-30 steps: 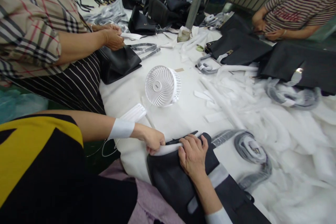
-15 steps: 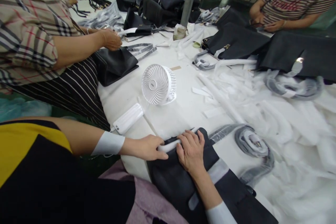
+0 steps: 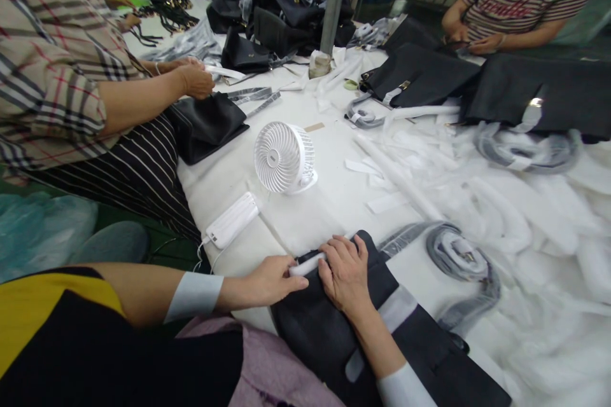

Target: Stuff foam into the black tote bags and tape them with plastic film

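Note:
A black leather bag [image 3: 324,337] lies at the table's near edge in front of me. My left hand [image 3: 270,281] pinches a white paper-wrapped strip [image 3: 308,263] at the bag's top edge, fingers closed on it. My right hand [image 3: 344,273] lies on the bag just to the right, fingers curled over the same strip and the bag's rim. A white band [image 3: 396,308] crosses the bag below my right wrist.
A small white fan [image 3: 284,158] and a white power bank [image 3: 233,220] stand beyond my hands. A wrapped grey strap coil [image 3: 458,261] lies to the right amid white paper. A person in plaid [image 3: 195,79] handles a black bag [image 3: 205,124]; another person [image 3: 482,43] works far right.
My left hand has slid in along the white strip toward my right hand, so less of the strip shows. The view has drifted slightly; the person at left keeps handling a white strip.

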A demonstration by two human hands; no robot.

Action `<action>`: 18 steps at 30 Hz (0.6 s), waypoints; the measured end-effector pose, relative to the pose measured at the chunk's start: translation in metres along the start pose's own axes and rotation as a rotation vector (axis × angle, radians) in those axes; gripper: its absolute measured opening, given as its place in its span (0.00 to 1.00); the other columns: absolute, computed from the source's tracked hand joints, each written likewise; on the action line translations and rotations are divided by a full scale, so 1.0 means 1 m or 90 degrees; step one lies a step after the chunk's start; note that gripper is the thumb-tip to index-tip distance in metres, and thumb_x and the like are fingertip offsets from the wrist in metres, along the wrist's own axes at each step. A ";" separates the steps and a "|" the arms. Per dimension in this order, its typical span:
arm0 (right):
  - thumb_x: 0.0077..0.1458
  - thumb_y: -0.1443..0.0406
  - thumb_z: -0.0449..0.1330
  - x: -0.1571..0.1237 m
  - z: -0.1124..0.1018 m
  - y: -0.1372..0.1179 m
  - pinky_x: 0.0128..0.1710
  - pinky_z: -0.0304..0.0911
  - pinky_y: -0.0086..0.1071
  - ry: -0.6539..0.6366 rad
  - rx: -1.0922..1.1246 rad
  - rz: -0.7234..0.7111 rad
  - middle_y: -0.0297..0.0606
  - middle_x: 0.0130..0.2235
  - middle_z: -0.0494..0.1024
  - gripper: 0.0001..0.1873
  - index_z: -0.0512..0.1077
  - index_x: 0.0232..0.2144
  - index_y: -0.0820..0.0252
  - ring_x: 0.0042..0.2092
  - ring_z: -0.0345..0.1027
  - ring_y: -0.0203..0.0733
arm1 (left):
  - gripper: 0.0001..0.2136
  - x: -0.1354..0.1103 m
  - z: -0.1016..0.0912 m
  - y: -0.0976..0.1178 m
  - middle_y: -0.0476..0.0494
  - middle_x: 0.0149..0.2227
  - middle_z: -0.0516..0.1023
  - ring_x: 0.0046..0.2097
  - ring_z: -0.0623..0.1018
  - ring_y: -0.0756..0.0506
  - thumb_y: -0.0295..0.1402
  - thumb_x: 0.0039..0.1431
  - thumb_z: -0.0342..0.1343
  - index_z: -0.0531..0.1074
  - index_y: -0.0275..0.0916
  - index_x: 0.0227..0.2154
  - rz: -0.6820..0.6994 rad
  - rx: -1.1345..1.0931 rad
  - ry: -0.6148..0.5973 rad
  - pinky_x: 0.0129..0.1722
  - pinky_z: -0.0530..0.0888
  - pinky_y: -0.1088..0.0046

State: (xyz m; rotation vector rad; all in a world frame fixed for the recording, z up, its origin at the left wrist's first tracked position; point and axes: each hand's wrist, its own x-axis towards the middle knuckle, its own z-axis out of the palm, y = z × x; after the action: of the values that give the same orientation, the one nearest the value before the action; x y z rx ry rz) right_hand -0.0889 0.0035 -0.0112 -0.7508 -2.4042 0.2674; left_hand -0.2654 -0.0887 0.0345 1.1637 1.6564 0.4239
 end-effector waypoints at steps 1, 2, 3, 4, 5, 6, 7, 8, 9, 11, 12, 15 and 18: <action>0.65 0.62 0.48 0.000 0.000 0.000 0.62 0.44 0.53 0.000 0.001 0.000 0.41 0.42 0.77 0.12 0.70 0.40 0.59 0.52 0.66 0.50 | 0.14 0.002 -0.002 0.001 0.50 0.27 0.70 0.31 0.70 0.47 0.44 0.56 0.54 0.70 0.37 0.31 0.015 0.014 -0.025 0.29 0.60 0.73; 0.65 0.62 0.48 0.000 0.000 0.000 0.62 0.44 0.53 0.000 0.000 0.001 0.41 0.41 0.77 0.12 0.70 0.40 0.59 0.52 0.66 0.50 | 0.14 0.003 -0.005 0.001 0.51 0.26 0.69 0.29 0.69 0.48 0.45 0.56 0.54 0.69 0.37 0.29 0.024 0.027 -0.047 0.28 0.59 0.73; 0.65 0.62 0.48 0.000 0.000 0.000 0.62 0.44 0.52 0.000 0.000 0.001 0.41 0.41 0.77 0.12 0.70 0.40 0.59 0.52 0.66 0.49 | 0.15 0.006 -0.007 0.002 0.51 0.24 0.68 0.28 0.68 0.48 0.46 0.54 0.55 0.68 0.37 0.27 0.026 0.035 -0.070 0.27 0.58 0.73; 0.65 0.62 0.48 0.001 0.000 0.000 0.62 0.44 0.52 0.001 -0.001 0.002 0.41 0.41 0.77 0.12 0.70 0.40 0.59 0.52 0.66 0.49 | 0.16 0.008 -0.009 0.001 0.52 0.24 0.67 0.27 0.67 0.49 0.47 0.52 0.57 0.68 0.37 0.27 0.022 0.027 -0.092 0.27 0.58 0.73; 0.65 0.62 0.48 0.001 0.000 0.000 0.62 0.44 0.52 0.002 -0.001 0.002 0.41 0.41 0.77 0.12 0.70 0.40 0.59 0.52 0.66 0.49 | 0.17 0.011 -0.011 0.001 0.52 0.24 0.67 0.27 0.66 0.49 0.49 0.50 0.59 0.68 0.37 0.27 0.014 -0.003 -0.119 0.26 0.57 0.74; 0.65 0.62 0.48 0.001 -0.001 0.000 0.62 0.44 0.52 0.003 0.000 0.003 0.41 0.41 0.77 0.12 0.70 0.40 0.59 0.52 0.66 0.49 | 0.19 0.014 -0.013 -0.001 0.53 0.24 0.66 0.27 0.65 0.50 0.50 0.47 0.62 0.68 0.37 0.27 0.003 -0.050 -0.155 0.26 0.57 0.74; 0.65 0.62 0.48 0.001 -0.001 0.000 0.62 0.44 0.52 0.002 0.002 0.004 0.41 0.41 0.77 0.12 0.71 0.40 0.58 0.52 0.66 0.49 | 0.20 0.018 -0.016 -0.002 0.53 0.24 0.66 0.27 0.64 0.50 0.50 0.44 0.64 0.68 0.37 0.27 -0.008 -0.106 -0.196 0.26 0.57 0.74; 0.65 0.62 0.49 0.001 -0.001 0.000 0.62 0.44 0.52 0.000 0.005 0.006 0.41 0.41 0.77 0.12 0.71 0.40 0.58 0.52 0.66 0.49 | 0.21 0.021 -0.018 -0.004 0.53 0.24 0.66 0.28 0.64 0.51 0.50 0.42 0.65 0.69 0.37 0.27 -0.018 -0.161 -0.236 0.26 0.57 0.75; 0.65 0.63 0.49 0.002 -0.001 0.000 0.62 0.44 0.52 -0.001 0.007 0.007 0.41 0.41 0.77 0.11 0.71 0.40 0.59 0.52 0.66 0.49 | 0.21 0.024 -0.020 -0.005 0.53 0.25 0.66 0.28 0.64 0.51 0.50 0.41 0.65 0.70 0.37 0.27 -0.027 -0.207 -0.271 0.27 0.58 0.75; 0.64 0.63 0.49 0.002 -0.001 0.000 0.62 0.44 0.52 -0.005 0.007 0.010 0.41 0.41 0.77 0.11 0.71 0.40 0.59 0.52 0.66 0.49 | 0.21 0.029 -0.023 -0.006 0.52 0.26 0.68 0.29 0.66 0.50 0.49 0.38 0.66 0.72 0.37 0.28 -0.044 -0.242 -0.310 0.28 0.60 0.75; 0.64 0.63 0.49 0.002 -0.001 0.000 0.62 0.44 0.52 -0.008 0.006 0.011 0.41 0.41 0.77 0.11 0.71 0.40 0.59 0.52 0.66 0.49 | 0.20 0.031 -0.023 -0.006 0.51 0.26 0.69 0.30 0.68 0.50 0.48 0.38 0.66 0.72 0.37 0.28 -0.052 -0.241 -0.310 0.29 0.61 0.75; 0.64 0.64 0.50 0.002 -0.001 0.000 0.62 0.44 0.52 -0.015 0.003 0.010 0.41 0.42 0.77 0.11 0.71 0.40 0.59 0.52 0.66 0.49 | 0.17 0.030 -0.016 -0.003 0.51 0.26 0.71 0.30 0.69 0.49 0.43 0.38 0.66 0.72 0.36 0.28 -0.075 -0.223 -0.257 0.29 0.63 0.75; 0.63 0.64 0.50 0.002 -0.001 -0.001 0.62 0.44 0.51 -0.017 0.003 0.011 0.41 0.43 0.77 0.11 0.71 0.40 0.59 0.52 0.66 0.49 | 0.17 0.022 -0.001 -0.001 0.49 0.30 0.73 0.35 0.72 0.45 0.41 0.41 0.66 0.72 0.36 0.32 -0.076 -0.187 -0.152 0.31 0.66 0.73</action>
State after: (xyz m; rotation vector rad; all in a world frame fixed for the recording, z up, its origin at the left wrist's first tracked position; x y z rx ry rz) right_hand -0.0898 0.0042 -0.0089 -0.7718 -2.4217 0.2910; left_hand -0.2670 -0.0703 0.0222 0.8566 1.3938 0.4191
